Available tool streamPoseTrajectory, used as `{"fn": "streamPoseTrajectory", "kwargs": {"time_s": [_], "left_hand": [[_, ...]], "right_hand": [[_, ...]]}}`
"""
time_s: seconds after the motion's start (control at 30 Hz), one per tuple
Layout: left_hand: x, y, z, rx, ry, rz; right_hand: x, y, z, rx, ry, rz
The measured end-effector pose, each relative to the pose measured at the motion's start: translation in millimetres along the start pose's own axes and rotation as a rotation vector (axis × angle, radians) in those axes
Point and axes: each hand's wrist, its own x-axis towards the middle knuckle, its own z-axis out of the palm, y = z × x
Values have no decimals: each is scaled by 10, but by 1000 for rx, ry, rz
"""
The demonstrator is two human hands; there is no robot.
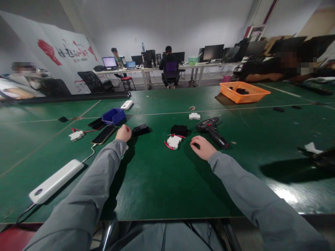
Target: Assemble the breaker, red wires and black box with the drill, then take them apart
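Note:
My left hand (124,133) is curled closed beside a black block (140,130); whatever its fingers hold, if anything, is hidden. My right hand (202,147) rests on the green table (162,188) with its fingers a little apart and nothing in them. Left of it lies a white module (174,142) with red wires, just in front of a black part (179,130). A black power drill (213,132) lies behind and to the right of my right hand. Farther back sits another white module (194,116).
Left of my left hand are a phone (105,134), a blue bin (113,116), a wired white module (76,135) and a white power bank (57,180). An orange basket (243,97) stands at the back right. Other people sit beyond the table and at the right.

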Motion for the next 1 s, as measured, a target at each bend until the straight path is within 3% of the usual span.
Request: {"fn": "streamPoseTrajectory", "kwargs": {"time_s": [0.2, 0.37, 0.67, 0.83, 1.0], "left_hand": [[36, -16, -44, 3, -3, -19], [93, -69, -81, -15, -80, -99], [70, -19, -48, 63, -132, -102], [67, -10, -53, 61, -151, -97], [60, -3, -72, 49, -164, -99]], "right_hand": [[-5, 7, 2, 8, 9, -10], [-3, 1, -12, 10, 6, -7], [22, -9, 18, 24, 46, 13], [188, -132, 9, -39, 128, -23], [541, -247, 70, -195, 130, -73]]}}
